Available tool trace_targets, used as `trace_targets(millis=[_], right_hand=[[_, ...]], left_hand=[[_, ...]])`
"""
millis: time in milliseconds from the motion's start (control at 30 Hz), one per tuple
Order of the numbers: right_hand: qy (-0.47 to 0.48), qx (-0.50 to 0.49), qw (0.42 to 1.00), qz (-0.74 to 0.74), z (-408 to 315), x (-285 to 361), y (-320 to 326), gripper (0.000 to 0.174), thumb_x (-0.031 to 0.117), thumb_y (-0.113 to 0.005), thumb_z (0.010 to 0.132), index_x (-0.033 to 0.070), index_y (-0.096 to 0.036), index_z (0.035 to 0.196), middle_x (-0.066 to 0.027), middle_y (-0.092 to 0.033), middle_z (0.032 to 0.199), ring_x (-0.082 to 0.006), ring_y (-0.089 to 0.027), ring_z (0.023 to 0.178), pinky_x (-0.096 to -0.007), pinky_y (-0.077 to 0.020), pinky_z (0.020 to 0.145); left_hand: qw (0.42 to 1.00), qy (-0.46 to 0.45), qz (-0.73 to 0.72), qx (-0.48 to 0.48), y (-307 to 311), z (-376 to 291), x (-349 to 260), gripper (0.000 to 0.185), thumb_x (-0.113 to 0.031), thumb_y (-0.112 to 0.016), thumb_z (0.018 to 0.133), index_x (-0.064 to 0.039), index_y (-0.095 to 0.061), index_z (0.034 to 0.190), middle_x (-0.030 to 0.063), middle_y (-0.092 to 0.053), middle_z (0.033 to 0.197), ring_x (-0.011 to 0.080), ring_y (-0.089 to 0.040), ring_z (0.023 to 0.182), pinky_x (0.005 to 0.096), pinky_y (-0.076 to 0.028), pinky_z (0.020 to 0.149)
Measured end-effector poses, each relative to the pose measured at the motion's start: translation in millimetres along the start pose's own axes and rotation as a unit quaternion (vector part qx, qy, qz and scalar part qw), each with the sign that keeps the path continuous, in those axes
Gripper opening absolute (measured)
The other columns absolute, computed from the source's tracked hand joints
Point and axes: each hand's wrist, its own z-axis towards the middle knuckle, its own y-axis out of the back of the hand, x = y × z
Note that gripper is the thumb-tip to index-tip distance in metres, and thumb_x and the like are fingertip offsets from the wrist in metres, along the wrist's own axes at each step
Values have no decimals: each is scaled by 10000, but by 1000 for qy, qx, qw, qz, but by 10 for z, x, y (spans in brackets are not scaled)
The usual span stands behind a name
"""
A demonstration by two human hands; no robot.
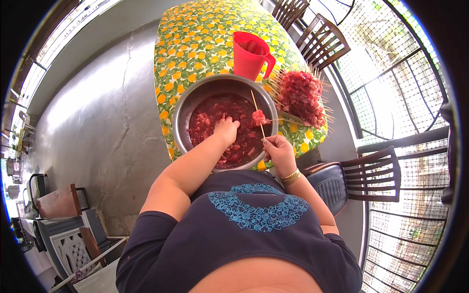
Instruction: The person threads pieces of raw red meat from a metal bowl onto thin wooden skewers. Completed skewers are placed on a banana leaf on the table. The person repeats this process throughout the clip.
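Observation:
A wide metal bowl (pixel 177 121) of wet, raw red meat pieces (pixel 205 124) stands before me. My left hand (pixel 226 130) reaches into it with fingertips down among the meat; whether it grips a piece is hidden. My right hand (pixel 279 151), at the bowl's right side, pinches the lower end of a thin wooden skewer (pixel 253 98). A pale pink lump of meat (pixel 258 117) is threaded around the skewer's middle, above the bowl. A second wooden stick (pixel 276 119) crosses the right rim, its inner end hidden by meat.
A large pile of skewered raw meat (pixel 300 96) lies right of the bowl, stick ends pointing outward. Behind the bowl stands a red plastic jug (pixel 249 58). A fruit-patterned tablecloth (pixel 198 40) covers the table. Wooden chairs (pixel 373 175) line the right side by a metal grille (pixel 395 91).

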Motion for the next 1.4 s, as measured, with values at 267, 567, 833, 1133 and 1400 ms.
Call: trace_targets(millis=[267,567,833,1133,1400], right_hand=[[22,-9,1000,-19,-46,-13,67,151,136,-665,963,-8,-631,994,-14,-615,769,-62,-545,585,-212,-472,522],[25,13,999,-29,-28,23,27,149,134,-657,968,-7,-627,1005,-12,-612,780,-59,-541,587,-211,-472,526],[35,28,998,-53,-44,83,-84,117,121,-655,964,6,-635,962,-13,-659,733,-55,-550,551,-209,-462,512],[24,27,997,-69,-30,-3,-42,107,112,-658,958,6,-640,961,-23,-674,745,-62,-569,566,-219,-477,515],[108,67,964,-234,-19,-50,-105,92,90,-701,903,6,-665,912,-35,-627,706,-92,-547,644,-277,-469,609]], left_hand=[[926,89,-337,144,62,350,455,197,-62,-761,827,-29,-678,1003,130,-737,937,219,-702,843,356,-559,707],[951,65,-301,14,515,162,786,384,88,-717,724,-46,-667,1080,123,-703,974,293,-678,895,388,-550,816],[882,265,-369,122,237,-173,73,323,-214,-564,911,-21,-667,1149,210,-596,1306,385,-617,1128,452,-546,912],[860,152,-434,222,610,-62,675,172,-183,-673,953,-91,-676,1098,74,-730,995,155,-677,937,328,-532,835],[582,166,-787,122,1002,-190,590,372,-463,-619,956,-141,-637,1141,58,-715,1121,187,-684,990,372,-531,868]])
